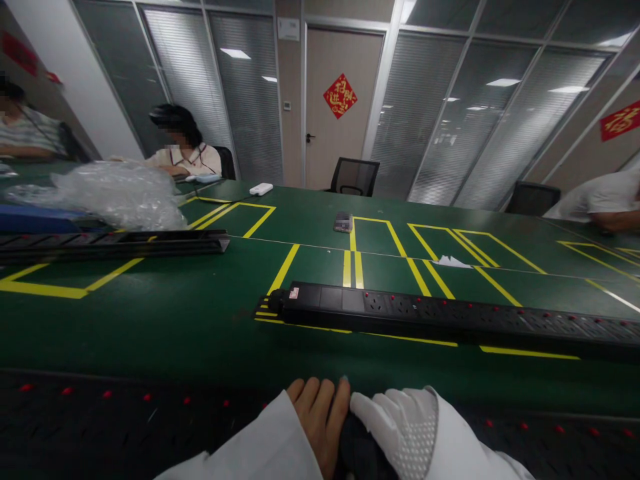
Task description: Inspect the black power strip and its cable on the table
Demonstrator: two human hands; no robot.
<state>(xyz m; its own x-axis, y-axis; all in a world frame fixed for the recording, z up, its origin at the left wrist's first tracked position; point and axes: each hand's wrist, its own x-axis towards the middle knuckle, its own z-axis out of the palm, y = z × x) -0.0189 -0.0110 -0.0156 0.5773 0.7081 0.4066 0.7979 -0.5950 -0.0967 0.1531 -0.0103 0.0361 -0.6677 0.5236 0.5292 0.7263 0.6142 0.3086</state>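
Observation:
My left hand (323, 417) is bare, with its fingers together and bent over the near edge of the table, beside a black object (363, 447). My right hand (400, 423) wears a white dotted glove and is wrapped round that black object, whose lower part runs out of view. Dark strips with red switches (107, 395) show at the near edge on both sides of my hands. Farther off, a long black power strip (400, 303) lies on the green table (200, 333), its plug end to the left.
Black rails (115, 247), clear plastic wrap (120, 193) and a blue item (40, 219) lie at the left. A white device (261, 189), a small clear box (343, 222) and white scrap (453, 262) are farther back. Several people sit around the table.

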